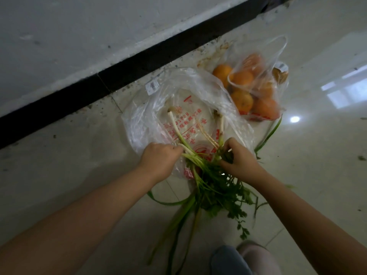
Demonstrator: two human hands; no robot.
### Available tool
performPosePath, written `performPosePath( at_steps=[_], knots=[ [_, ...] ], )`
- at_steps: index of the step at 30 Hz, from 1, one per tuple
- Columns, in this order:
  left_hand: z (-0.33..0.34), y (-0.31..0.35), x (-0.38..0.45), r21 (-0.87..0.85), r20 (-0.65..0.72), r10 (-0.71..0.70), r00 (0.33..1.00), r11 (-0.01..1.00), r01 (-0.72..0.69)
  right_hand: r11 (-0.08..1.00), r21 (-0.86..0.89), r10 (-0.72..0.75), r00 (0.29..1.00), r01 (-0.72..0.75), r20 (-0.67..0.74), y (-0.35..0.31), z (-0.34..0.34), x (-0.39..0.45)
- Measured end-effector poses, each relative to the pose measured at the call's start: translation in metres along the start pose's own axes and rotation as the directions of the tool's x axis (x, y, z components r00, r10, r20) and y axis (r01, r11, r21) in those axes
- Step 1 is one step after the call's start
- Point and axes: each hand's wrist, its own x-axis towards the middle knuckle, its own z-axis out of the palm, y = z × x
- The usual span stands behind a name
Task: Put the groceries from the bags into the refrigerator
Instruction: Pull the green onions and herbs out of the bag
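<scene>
Thin clear plastic printed in red, the nearer bag [158, 108] lies slack and open on the tiled floor [79, 155], and I have both hands on the bunch of greens [206, 175] spilling out of its mouth. My left hand [158, 157] has its fingers curled together around the pale stalks; my right hand [238, 155] is closed the same way on the stems just beside it, so the bunch is pinched from both sides near its middle. Its long axis runs from about 11 o'clock, where the white root ends lie on the bag, down to 6 o'clock, where the leafy tops trail over the floor toward my shoe [254, 257]. Both hands are equally near, and I judge a straight lift toward me would draw the roots clear of the plastic. A second bag of oranges [256, 90] sits touching the first at 1 o'clock, untouched. One loose leaf [268, 135] lies on the floor at 3 o'clock. The wall [79, 36] and its black baseboard [119, 76] close off 10 to 12 o'clock; open floor lies right and near. No refrigerator is in view.
</scene>
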Motion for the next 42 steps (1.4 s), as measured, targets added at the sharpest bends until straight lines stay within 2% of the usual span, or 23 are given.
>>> performPosePath(
  at_steps=[5,7,10,15,22,24,27,30,31,34,35,37,38,40,42],
  knots=[
    [-0.016,0.002,0.018,0.083,0.023,-0.016,1.000,0.996,0.014,0.975,0.219,0.055,0.997,-0.044,-0.045,0.010,-0.007,-0.011],
    [-0.016,0.009,0.024,0.125,0.018,0.050,0.999,0.991,-0.052,0.949,0.308,0.088,0.993,-0.059,-0.081,0.012,-0.007,-0.013],
    [-0.007,0.025,0.036,0.150,0.084,0.212,0.974,0.963,-0.223,0.906,0.411,0.154,0.982,-0.098,-0.107,0.016,-0.002,-0.017],
    [0.006,0.038,0.050,0.142,0.217,0.270,0.938,0.942,-0.304,0.880,0.446,0.234,0.966,-0.162,-0.111,0.025,0.000,-0.021],
    [0.007,0.039,0.040,0.190,0.243,0.299,0.923,0.918,-0.347,0.879,0.438,0.262,0.958,-0.186,-0.118,0.037,0.000,-0.020],
    [0.005,0.037,0.035,0.226,0.191,0.271,0.944,0.923,-0.311,0.871,0.453,0.269,0.957,-0.191,-0.113,0.038,-0.001,-0.018],
    [-0.004,0.029,0.025,0.286,0.009,0.232,0.973,0.932,-0.225,0.861,0.473,0.264,0.959,-0.184,-0.107,0.036,-0.002,-0.015],
    [-0.015,0.024,0.012,0.254,0.060,0.162,0.985,0.952,-0.172,0.854,0.488,0.257,0.962,-0.181,-0.093,0.032,-0.002,-0.012],
    [-0.017,0.020,0.009,0.230,0.028,0.157,0.987,0.960,-0.159,0.855,0.488,0.249,0.964,-0.176,-0.089,0.029,-0.003,-0.011],
    [-0.008,0.009,0.002,0.083,-0.005,0.093,0.996,0.992,-0.092,0.873,0.461,0.226,0.969,-0.158,-0.096,0.023,-0.006,-0.009],
    [-0.009,0.007,-0.003,0.039,0.032,0.061,0.998,0.997,-0.062,0.880,0.448,0.224,0.969,-0.157,-0.100,0.022,-0.007,-0.008],
    [-0.011,0.008,-0.007,-0.152,0.093,-0.068,0.993,0.985,0.081,0.887,0.432,0.234,0.965,-0.164,-0.114,0.021,-0.009,-0.008],
    [-0.006,0.005,-0.008,-0.156,0.101,-0.120,0.988,0.978,0.135,0.891,0.421,0.240,0.963,-0.169,-0.122,0.021,-0.010,-0.009],
    [-0.006,0.002,-0.011,-0.231,0.153,-0.132,0.979,0.959,0.166,0.903,0.390,0.245,0.962,-0.181,-0.121,0.020,-0.012,-0.012],
    [-0.006,-0.001,-0.014,-0.274,0.114,-0.097,0.989,0.954,0.125,0.887,0.413,0.277,0.954,-0.208,-0.114,0.020,-0.016,-0.014]
  ],
)
